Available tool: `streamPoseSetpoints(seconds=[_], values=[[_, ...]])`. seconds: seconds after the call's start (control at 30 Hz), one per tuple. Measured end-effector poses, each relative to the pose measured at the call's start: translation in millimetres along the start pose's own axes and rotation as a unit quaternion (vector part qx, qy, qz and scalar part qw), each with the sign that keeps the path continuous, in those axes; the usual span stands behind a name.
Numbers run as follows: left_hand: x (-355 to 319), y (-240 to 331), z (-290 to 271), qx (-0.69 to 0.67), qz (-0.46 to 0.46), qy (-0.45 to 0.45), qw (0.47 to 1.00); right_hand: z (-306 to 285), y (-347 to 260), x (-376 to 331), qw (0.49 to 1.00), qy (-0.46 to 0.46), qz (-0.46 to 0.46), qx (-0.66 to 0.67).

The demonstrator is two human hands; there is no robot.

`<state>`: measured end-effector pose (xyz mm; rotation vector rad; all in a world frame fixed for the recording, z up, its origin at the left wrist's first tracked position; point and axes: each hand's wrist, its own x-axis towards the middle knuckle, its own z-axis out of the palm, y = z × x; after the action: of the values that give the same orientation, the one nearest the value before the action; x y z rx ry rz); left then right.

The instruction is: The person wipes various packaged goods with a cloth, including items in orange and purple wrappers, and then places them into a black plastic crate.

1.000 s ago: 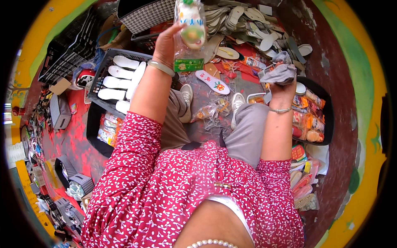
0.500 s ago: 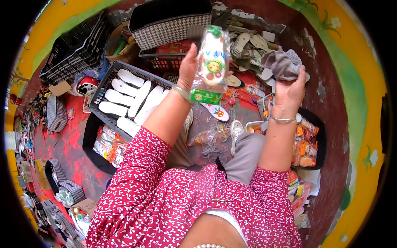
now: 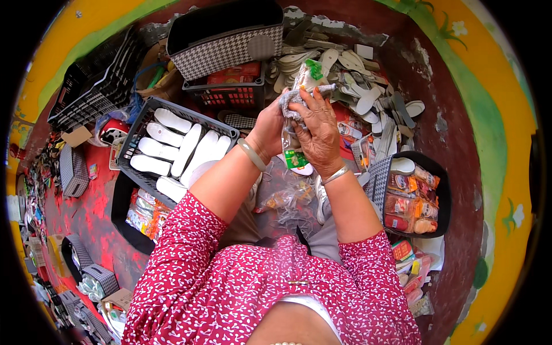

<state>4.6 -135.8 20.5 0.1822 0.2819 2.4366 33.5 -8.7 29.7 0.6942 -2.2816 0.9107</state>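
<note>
Above crowded baskets, left hand (image 3: 269,129) gripping clear packet (image 3: 294,123), right hand (image 3: 318,129) pressing grey cloth (image 3: 293,99) against it.

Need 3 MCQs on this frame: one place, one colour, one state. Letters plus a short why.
1. Where does the dark crate of white insoles lie relative to the person?
A. to their left
B. to their right
C. behind them

2. What colour is the cloth under the right hand?
A. red
B. grey
C. yellow

3. What is the left hand doing?
A. resting on the floor
B. reaching into the crate
C. holding the clear packet

Answers:
1 A, the crate sits at the left of the picture, beside the left forearm.
2 B, grey fabric shows above and beside the right hand's fingers.
3 C, the left hand grips the packet's side while the right hand presses the cloth on it.
</note>
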Motion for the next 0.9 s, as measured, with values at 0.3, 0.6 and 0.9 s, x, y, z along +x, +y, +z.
streamPoseSetpoints(seconds=[0.3,0.6,0.9], values=[[-10,-8,15,0.233,0.007,0.065,0.970,-3,24,13,0.984,0.137,0.111,0.032],[-14,-11,7,0.302,-0.114,0.036,0.946,-52,115,5,0.694,0.241,0.440,0.516],[-6,1,10,0.228,-0.003,0.039,0.973,-66,35,17,0.891,0.226,0.246,0.308]])
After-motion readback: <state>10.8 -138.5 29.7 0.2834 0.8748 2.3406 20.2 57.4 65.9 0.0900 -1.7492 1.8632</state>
